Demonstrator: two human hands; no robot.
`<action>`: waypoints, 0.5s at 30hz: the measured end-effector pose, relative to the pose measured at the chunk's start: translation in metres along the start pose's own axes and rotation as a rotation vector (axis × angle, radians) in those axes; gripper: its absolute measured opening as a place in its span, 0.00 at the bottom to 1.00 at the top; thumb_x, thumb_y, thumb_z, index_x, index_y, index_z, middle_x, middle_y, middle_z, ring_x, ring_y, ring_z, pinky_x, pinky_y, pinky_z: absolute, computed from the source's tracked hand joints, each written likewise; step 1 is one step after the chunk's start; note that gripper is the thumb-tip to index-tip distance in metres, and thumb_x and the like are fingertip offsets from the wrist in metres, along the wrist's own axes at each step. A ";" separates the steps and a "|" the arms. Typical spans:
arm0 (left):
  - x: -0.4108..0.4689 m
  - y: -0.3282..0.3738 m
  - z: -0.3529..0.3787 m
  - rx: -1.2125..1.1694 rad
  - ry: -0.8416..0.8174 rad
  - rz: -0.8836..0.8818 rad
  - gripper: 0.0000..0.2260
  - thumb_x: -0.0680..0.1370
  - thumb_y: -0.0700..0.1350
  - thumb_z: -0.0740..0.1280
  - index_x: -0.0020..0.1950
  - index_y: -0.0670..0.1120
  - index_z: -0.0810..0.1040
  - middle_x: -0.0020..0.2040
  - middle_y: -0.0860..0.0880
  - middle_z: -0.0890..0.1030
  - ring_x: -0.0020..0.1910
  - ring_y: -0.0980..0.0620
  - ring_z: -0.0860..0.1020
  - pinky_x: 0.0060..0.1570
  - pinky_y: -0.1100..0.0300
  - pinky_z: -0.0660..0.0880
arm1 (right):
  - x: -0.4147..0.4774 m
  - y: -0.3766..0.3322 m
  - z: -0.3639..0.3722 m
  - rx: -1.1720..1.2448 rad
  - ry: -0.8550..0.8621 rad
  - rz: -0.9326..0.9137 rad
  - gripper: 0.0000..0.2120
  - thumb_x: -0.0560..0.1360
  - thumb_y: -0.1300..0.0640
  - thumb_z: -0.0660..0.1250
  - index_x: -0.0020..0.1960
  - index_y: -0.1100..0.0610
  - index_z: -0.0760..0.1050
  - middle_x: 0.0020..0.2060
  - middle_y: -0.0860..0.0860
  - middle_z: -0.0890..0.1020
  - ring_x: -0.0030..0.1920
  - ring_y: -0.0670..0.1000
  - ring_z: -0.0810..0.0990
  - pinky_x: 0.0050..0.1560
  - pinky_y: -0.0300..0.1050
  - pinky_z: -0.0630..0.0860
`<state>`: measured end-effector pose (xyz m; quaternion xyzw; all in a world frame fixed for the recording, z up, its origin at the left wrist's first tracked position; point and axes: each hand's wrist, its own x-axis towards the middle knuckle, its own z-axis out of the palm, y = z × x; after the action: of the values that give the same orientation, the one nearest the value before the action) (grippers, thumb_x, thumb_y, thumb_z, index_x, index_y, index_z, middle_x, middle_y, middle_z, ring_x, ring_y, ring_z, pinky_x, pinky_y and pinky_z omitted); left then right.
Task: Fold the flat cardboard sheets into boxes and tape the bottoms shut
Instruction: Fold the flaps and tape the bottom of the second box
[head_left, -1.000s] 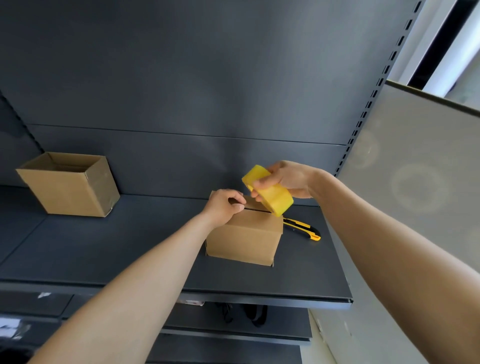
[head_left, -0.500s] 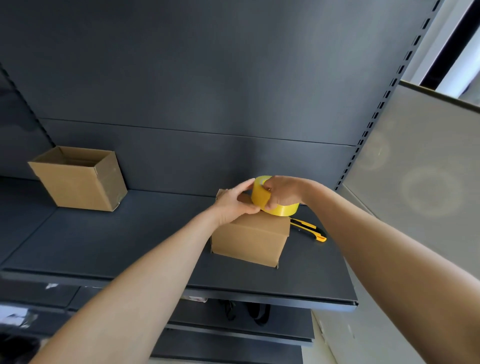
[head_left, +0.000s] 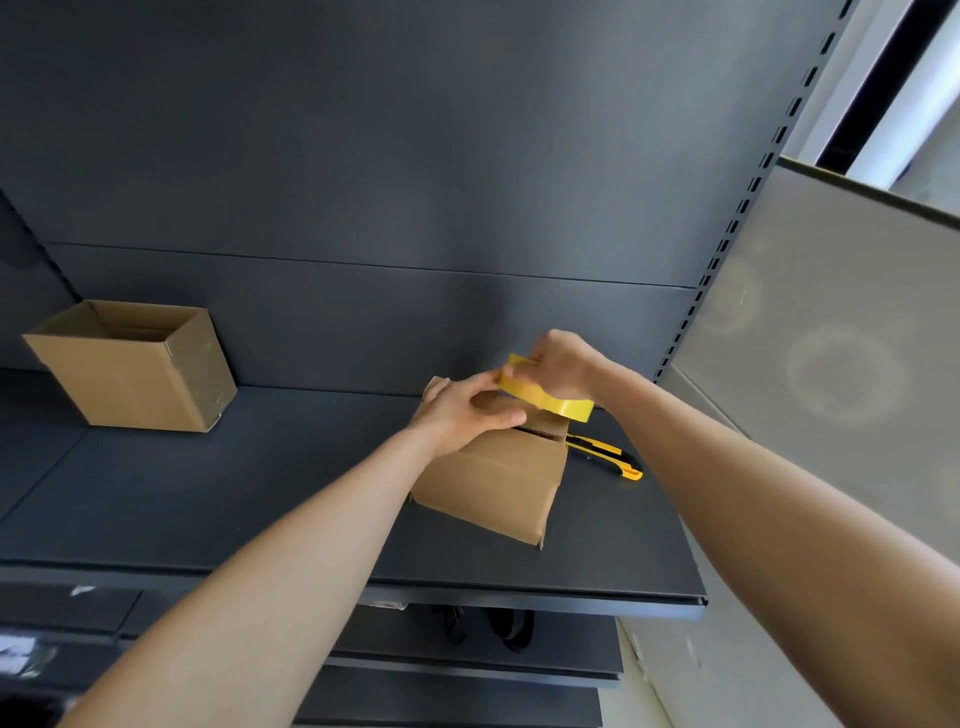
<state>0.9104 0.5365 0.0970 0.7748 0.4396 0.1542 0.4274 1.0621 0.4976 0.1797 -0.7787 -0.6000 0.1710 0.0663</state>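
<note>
- The dark shelf (head_left: 208, 493) stretches beneath both hands and far out to the left of the fingers.
- An open-topped cardboard box (head_left: 130, 374) stands upright on the shelf, well apart from the fingers, on the left-hand side.
- A smaller cardboard box (head_left: 493, 483) sits directly under the fingers of both hands, its folded flaps facing up. A dark gap between the flaps shows just below the left thumb.
- The right hand (head_left: 561, 369) is above the box's far edge, fingers curled down over the roll and clamped on it.
- The left hand (head_left: 467, 410) rests on the box top, forefinger reaching to touch the roll's near edge, thumb lower and apart from it. Whether they pinch a tape end cannot be told.
- The yellow tape roll (head_left: 545, 400) is tilted in the right fingers, just above the box top.
- A yellow-and-black knife (head_left: 608, 454) lies on the shelf, just right of the box, below the right fingers.
</note>
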 end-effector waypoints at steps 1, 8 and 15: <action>-0.002 0.002 0.000 0.018 -0.019 -0.021 0.40 0.61 0.75 0.63 0.71 0.66 0.62 0.67 0.66 0.71 0.75 0.47 0.49 0.71 0.45 0.50 | 0.002 -0.002 -0.002 0.044 0.034 0.040 0.21 0.77 0.42 0.62 0.39 0.61 0.72 0.31 0.52 0.70 0.29 0.49 0.66 0.27 0.41 0.62; 0.000 0.008 -0.002 -0.050 -0.005 -0.029 0.42 0.63 0.77 0.59 0.74 0.66 0.51 0.70 0.65 0.67 0.75 0.48 0.50 0.71 0.42 0.52 | 0.007 -0.020 -0.029 0.607 -0.107 0.192 0.14 0.74 0.51 0.70 0.50 0.59 0.71 0.42 0.54 0.77 0.41 0.53 0.78 0.39 0.45 0.76; -0.005 0.014 -0.013 -0.390 0.023 0.006 0.48 0.63 0.76 0.58 0.77 0.54 0.53 0.70 0.55 0.67 0.70 0.55 0.64 0.64 0.59 0.59 | 0.017 -0.017 -0.017 1.607 -0.089 0.521 0.15 0.80 0.55 0.62 0.63 0.60 0.67 0.58 0.59 0.78 0.56 0.59 0.79 0.53 0.59 0.76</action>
<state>0.9068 0.5356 0.1163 0.6768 0.4041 0.2464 0.5639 1.0560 0.5198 0.1975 -0.6007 -0.0995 0.5861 0.5346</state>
